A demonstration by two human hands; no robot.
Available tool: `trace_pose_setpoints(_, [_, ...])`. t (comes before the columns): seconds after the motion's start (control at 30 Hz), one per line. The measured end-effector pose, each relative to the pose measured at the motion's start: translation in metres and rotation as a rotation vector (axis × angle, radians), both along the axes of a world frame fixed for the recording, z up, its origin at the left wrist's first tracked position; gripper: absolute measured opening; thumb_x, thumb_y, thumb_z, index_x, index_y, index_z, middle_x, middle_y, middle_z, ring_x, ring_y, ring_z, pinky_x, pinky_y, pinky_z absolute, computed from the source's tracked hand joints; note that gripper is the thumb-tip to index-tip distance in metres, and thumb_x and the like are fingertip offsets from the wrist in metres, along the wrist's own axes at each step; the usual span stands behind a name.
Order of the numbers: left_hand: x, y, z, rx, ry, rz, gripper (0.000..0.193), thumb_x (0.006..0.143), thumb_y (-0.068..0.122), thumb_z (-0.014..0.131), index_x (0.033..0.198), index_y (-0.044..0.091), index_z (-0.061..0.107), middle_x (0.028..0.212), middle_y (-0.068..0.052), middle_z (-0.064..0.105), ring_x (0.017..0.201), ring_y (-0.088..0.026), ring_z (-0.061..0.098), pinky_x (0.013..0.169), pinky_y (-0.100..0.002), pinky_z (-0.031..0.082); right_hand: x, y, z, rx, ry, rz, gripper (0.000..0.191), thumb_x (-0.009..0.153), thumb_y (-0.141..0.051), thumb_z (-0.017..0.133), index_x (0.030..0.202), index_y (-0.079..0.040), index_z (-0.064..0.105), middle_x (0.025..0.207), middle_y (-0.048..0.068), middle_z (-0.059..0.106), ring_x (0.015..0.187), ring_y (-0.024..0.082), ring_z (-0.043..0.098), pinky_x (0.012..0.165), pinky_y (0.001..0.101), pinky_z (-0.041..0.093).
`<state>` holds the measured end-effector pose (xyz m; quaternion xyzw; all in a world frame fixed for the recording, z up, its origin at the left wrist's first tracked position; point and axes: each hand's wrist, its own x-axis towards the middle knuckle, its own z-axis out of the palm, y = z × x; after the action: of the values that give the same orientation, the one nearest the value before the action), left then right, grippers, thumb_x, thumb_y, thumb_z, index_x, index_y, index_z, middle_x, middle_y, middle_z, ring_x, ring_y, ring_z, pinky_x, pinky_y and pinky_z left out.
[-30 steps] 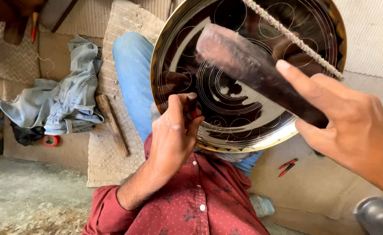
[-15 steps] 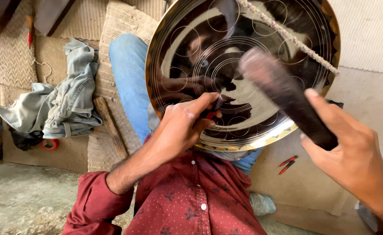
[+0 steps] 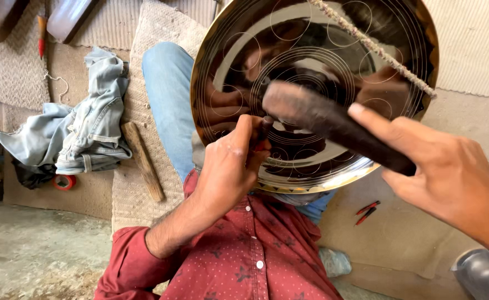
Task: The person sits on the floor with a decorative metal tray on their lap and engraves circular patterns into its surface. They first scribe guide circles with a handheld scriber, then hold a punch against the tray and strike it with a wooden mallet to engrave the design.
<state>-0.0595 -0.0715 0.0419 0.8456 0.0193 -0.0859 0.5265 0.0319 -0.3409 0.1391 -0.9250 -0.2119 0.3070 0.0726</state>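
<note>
At the centre of the polished metal plate, the left hand has its fingers closed round a small chisel, tip set on the engraved rings. The right hand is wrapped on the handle of a dark hammer, forefinger extended along it, head just above the chisel. The plate rests tilted on the person's lap. In my judgement, sound work requires a steady chisel and light, square blows. A wooden stick and crumpled jeans lie on the mat at the left.
</note>
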Motion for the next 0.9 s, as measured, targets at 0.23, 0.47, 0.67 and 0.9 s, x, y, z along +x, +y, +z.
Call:
trace_pose_setpoints(0.23, [0.002, 0.003, -0.007, -0.062, 0.002, -0.007, 0.048, 0.084, 0.004, 0.08, 0.121, 0.001, 0.048, 0.092, -0.009, 0.074, 0.085, -0.032, 0.074, 0.069, -0.041, 0.056, 0.001, 0.005, 0.005, -0.153, 0.019, 0.005, 0.091, 0.077, -0.01, 0.077, 0.154, -0.041, 0.041, 0.082, 0.005, 0.062, 0.063, 0.023, 0.065, 0.064, 0.0378, 0.056])
trace_pose_setpoints(0.47, [-0.004, 0.001, -0.007, -0.053, -0.016, 0.005, 0.049, 0.085, 0.003, 0.08, 0.122, 0.001, 0.049, 0.092, -0.011, 0.073, 0.086, -0.033, 0.073, 0.07, -0.041, 0.056, -0.009, -0.007, 0.009, 0.26, -0.142, -0.222, 0.083, 0.084, -0.002, 0.074, 0.158, -0.019, 0.041, 0.089, 0.009, 0.06, 0.071, 0.019, 0.06, 0.064, 0.0355, 0.052])
trace_pose_setpoints(0.67, [0.0, 0.001, -0.005, -0.062, -0.033, -0.006, 0.045, 0.086, 0.004, 0.08, 0.12, 0.002, 0.05, 0.093, -0.011, 0.073, 0.088, -0.034, 0.073, 0.072, -0.041, 0.056, -0.015, -0.01, 0.002, 0.116, 0.054, -0.237, 0.089, 0.08, -0.01, 0.079, 0.156, -0.032, 0.038, 0.091, 0.007, 0.063, 0.073, 0.018, 0.064, 0.067, 0.0346, 0.055])
trace_pose_setpoints(0.9, [0.023, 0.005, -0.004, -0.152, -0.037, -0.298, 0.049, 0.082, -0.001, 0.076, 0.126, 0.004, 0.056, 0.101, -0.012, 0.076, 0.098, -0.034, 0.073, 0.073, -0.042, 0.056, -0.051, -0.03, -0.013, 0.014, -0.005, -0.248, 0.09, 0.074, -0.006, 0.077, 0.156, -0.03, 0.048, 0.097, 0.012, 0.071, 0.078, 0.03, 0.069, 0.069, 0.0407, 0.055])
